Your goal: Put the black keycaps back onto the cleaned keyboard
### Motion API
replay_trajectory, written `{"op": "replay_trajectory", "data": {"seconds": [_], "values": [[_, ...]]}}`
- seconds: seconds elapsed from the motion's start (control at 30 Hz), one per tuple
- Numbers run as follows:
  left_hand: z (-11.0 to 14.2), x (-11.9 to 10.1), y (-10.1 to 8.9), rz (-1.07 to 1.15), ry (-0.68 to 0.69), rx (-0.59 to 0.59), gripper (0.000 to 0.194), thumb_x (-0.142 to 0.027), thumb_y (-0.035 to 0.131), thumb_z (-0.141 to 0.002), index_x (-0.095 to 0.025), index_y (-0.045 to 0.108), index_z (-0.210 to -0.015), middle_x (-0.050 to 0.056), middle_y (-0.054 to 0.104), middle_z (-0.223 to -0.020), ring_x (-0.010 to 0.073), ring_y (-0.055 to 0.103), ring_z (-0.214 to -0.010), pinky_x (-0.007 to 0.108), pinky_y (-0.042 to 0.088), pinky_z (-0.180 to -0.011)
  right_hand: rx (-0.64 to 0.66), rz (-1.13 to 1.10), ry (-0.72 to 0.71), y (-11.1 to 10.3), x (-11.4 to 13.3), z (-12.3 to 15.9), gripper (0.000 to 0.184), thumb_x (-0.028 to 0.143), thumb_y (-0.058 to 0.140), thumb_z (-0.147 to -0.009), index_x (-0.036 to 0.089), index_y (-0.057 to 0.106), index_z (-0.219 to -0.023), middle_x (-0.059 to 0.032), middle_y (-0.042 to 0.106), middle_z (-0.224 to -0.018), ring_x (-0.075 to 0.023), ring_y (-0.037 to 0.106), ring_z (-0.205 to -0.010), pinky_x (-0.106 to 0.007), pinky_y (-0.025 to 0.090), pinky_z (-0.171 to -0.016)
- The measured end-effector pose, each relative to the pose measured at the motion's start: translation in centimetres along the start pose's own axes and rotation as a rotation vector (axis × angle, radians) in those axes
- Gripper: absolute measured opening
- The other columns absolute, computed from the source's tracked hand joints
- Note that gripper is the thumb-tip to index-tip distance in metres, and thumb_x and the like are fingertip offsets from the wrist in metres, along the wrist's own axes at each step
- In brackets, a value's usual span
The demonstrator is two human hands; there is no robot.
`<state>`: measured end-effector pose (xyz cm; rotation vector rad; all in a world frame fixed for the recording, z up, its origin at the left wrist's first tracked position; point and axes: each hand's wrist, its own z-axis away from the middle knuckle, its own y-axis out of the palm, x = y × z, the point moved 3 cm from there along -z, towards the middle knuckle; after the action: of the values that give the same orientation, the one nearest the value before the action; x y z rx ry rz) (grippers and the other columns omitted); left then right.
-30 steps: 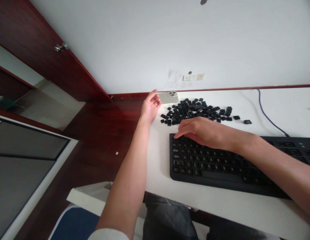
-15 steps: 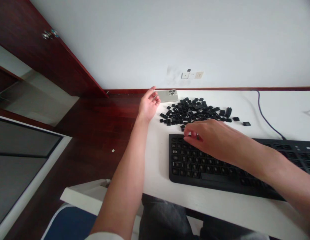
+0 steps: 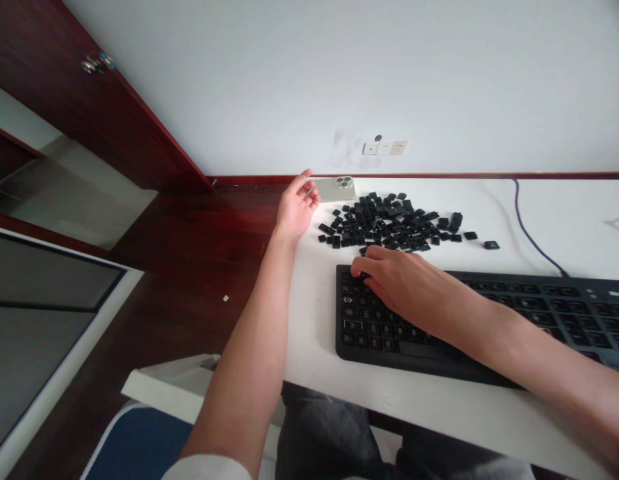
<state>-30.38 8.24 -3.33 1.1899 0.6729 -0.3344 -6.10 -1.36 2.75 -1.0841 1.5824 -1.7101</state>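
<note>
Right hand (image 3: 402, 283) coming down curled onto your black keyboard (image 3: 389, 330), grip unclear; your open left hand (image 3: 298, 208) resting beside the phone (image 3: 335, 189).

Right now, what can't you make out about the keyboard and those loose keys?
In the head view:
Keyboard: right end cut off by the picture's edge.
Keys under the right hand: hidden by that hand.
Whether that hand holds anything: hidden by its fingers.
Loose keys: markings too small to read; lower ones hidden by the pile.
</note>
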Motion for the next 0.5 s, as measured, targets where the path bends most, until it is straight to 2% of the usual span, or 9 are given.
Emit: {"op": "replay_trajectory", "data": {"seconds": [0.2,0.37,0.5], "values": [[-0.08,0.08,-0.11,0.015,-0.010,-0.028,0.036,-0.022,0.075,-0.094,-0.027,0.077,-0.130,0.001,0.066,-0.086,0.0109,0.060,-0.076,0.024,0.046,-0.077,-0.029,-0.100,-0.008,0.38,-0.73,-0.28,0.017,0.010,0.066,-0.095,0.021,0.078,-0.102,-0.0056,0.074,-0.098,-0.0138,0.066,-0.060,-0.030,0.046,-0.059],[-0.13,0.15,-0.13,0.016,-0.007,-0.019,0.033,-0.023,0.075,-0.095,-0.026,0.077,-0.128,0.002,0.067,-0.088,0.0111,0.061,-0.079,0.024,0.045,-0.078,-0.079,-0.156,-0.010,0.51,-0.83,-0.54,0.030,0.009,0.065,-0.094,0.019,0.074,-0.121,-0.0082,0.080,-0.110,-0.0228,0.077,-0.083,-0.032,0.054,-0.070],[-0.03,0.12,0.05,0.011,-0.004,-0.015,0.030,-0.022,0.071,-0.098,-0.025,0.077,-0.127,0.001,0.066,-0.085,0.0100,0.058,-0.074,0.022,0.045,-0.075,-0.095,-0.205,-0.008,0.48,-0.56,-0.73,0.026,0.010,0.065,-0.094,0.019,0.076,-0.117,-0.0076,0.082,-0.110,-0.0246,0.079,-0.089,-0.034,0.058,-0.078]]}}
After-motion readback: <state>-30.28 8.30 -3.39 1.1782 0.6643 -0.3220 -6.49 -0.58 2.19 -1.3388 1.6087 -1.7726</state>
